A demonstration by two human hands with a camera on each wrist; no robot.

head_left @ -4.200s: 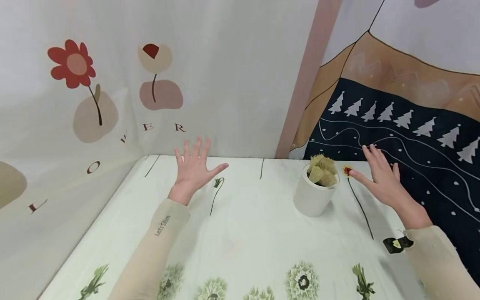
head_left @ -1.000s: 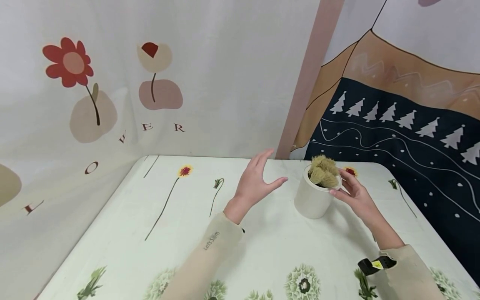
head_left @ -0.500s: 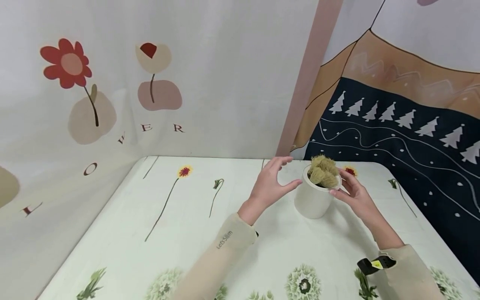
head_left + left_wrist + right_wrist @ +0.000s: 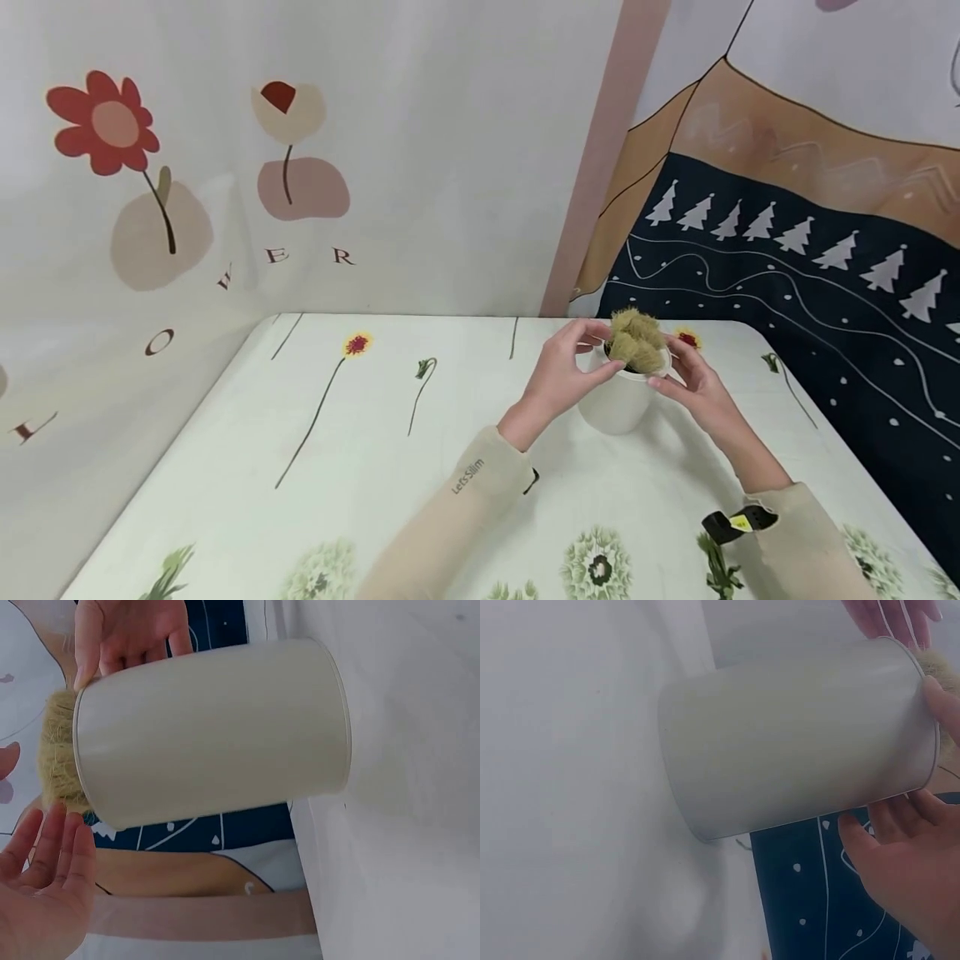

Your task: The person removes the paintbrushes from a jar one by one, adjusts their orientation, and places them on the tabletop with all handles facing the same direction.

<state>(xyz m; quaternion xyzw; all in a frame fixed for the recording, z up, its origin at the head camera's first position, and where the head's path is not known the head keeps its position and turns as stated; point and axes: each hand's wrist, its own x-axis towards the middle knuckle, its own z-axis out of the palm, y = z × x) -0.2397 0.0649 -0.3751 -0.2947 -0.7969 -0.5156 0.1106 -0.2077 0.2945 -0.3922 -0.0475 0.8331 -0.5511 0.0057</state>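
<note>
A white cylindrical pot (image 4: 617,407) stands upright on the table, filled at the top with a clump of yellow-green, moss-like fibre (image 4: 636,337). My right hand (image 4: 701,387) holds the pot's rim from the right; the right wrist view shows the thumb on the pot wall (image 4: 795,742) near the rim and the fingers along the side. My left hand (image 4: 558,375) reaches to the left of the clump, fingers and thumb spread apart. In the left wrist view, its fingertips (image 4: 56,814) lie close beside the fibre (image 4: 60,750); whether they touch it is unclear.
The white tablecloth (image 4: 480,467) carries printed flowers and stems. Behind the table hang a pale curtain (image 4: 450,167) with flower prints and a dark cloth (image 4: 750,275) with white trees. A black band (image 4: 738,523) sits at the right sleeve.
Both hands came in from being spread apart over the table. The right hand took hold of the pot's rim; then the left hand moved right to the fibre clump. The pot stays in place.
</note>
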